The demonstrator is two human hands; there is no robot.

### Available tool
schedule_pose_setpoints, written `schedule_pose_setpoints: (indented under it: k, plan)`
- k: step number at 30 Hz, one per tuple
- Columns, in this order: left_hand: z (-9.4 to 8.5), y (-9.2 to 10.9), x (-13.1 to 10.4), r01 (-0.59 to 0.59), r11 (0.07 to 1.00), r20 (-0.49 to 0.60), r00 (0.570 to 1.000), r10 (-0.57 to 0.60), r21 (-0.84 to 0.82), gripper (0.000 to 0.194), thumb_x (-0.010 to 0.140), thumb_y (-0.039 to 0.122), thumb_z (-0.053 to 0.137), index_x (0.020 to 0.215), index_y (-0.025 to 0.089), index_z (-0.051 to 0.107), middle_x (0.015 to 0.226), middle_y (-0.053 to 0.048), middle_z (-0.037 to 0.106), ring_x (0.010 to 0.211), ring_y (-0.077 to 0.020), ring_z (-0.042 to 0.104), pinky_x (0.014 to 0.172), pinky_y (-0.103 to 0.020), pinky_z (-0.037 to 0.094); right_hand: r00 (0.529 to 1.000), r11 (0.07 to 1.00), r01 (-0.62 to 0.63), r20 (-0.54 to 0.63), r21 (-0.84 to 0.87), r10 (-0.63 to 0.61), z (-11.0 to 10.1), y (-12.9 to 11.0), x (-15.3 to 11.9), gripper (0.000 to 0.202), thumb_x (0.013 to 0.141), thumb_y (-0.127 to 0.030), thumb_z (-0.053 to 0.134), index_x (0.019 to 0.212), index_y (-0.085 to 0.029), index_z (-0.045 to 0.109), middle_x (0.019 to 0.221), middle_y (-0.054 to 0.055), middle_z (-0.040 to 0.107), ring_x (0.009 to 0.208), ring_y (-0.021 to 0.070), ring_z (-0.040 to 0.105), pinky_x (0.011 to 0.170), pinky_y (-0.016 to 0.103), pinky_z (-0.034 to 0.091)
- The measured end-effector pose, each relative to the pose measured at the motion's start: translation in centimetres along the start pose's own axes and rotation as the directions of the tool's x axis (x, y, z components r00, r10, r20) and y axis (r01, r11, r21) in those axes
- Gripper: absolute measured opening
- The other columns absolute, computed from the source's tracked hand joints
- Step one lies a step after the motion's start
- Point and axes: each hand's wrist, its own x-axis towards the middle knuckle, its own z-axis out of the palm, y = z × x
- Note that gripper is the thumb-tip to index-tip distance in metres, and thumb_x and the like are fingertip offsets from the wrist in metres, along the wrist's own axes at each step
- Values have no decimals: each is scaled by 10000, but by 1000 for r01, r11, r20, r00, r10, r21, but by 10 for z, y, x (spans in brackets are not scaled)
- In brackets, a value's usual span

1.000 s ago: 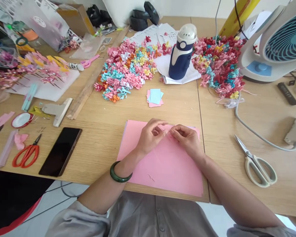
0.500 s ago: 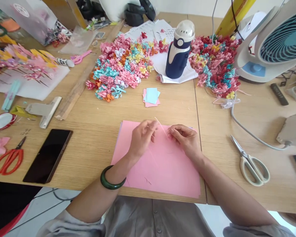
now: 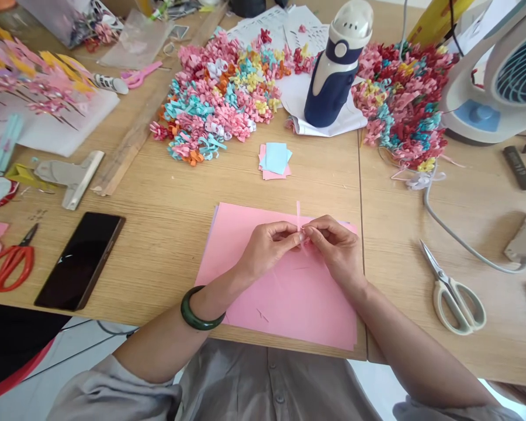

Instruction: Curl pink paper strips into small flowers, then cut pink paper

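Note:
Over the sheets of pink paper (image 3: 254,310), my two hands meet fingertip to fingertip. A narrow pink paper strip (image 3: 298,214) stands up from between them, its lower part mostly covered by fingers. My left hand (image 3: 274,245), with a dark green bangle (image 3: 197,316) on its wrist, pinches the strip. My right hand (image 3: 335,245) is closed on the same strip from the other side. Thin paper slivers (image 3: 262,316) lie on the pink sheet below the hands.
Beyond the sheets sit small blue and pink paper squares (image 3: 276,159) and a heap of colourful paper pieces (image 3: 228,99). A bottle (image 3: 333,76) stands behind. White-handled scissors (image 3: 456,301) lie right; a phone (image 3: 81,260) and red-handled scissors (image 3: 11,263) lie left.
My left hand has moved right, and its fingers now touch those of my right hand. The strip has gone from slanted to nearly upright. The camera view has tilted down slightly.

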Motion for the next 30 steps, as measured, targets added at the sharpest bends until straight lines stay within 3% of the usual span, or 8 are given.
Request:
schedule_pose_setpoints:
  k: [8,16,22,26,30]
  plan:
    - [2,-1,1,33,993,-53,998,-39,-114,288,843,415,692,744,147,734,737,-36,727,729,-161,694,781,-313,597,997,972,77,14,-220,-75,2,-3,-3,124,892,-324,674,840,-217,707,813,14,646,661,107,565,571,267,447]
    - [0,-4,2,-11,999,-82,997,7,-38,234,832,368,710,812,139,752,792,-42,752,770,-163,712,811,-296,585,999,979,50,21,-195,-46,2,0,-1,118,908,-308,642,878,-223,717,891,29,668,671,111,595,604,280,496]
    - [-3,-5,4,-37,999,-117,992,38,11,152,788,295,754,793,144,747,774,-30,745,765,-150,700,788,-271,562,992,950,122,40,-288,-116,1,-3,-2,79,907,-256,638,901,-227,712,896,27,657,693,110,610,589,270,492]
    - [-4,-5,4,-41,999,-118,992,42,9,131,779,284,753,792,153,754,799,-31,747,783,-152,698,799,-277,559,955,849,296,105,-438,-279,0,0,-1,108,920,-205,607,956,-228,707,915,33,653,635,92,566,519,254,463]
    - [-4,-5,4,4,1000,-132,991,-6,-13,152,756,305,770,796,159,763,785,-35,744,778,-164,698,798,-304,570,859,605,492,238,-626,-453,-7,4,1,144,928,-176,586,994,-239,697,935,43,687,673,111,619,560,267,490]
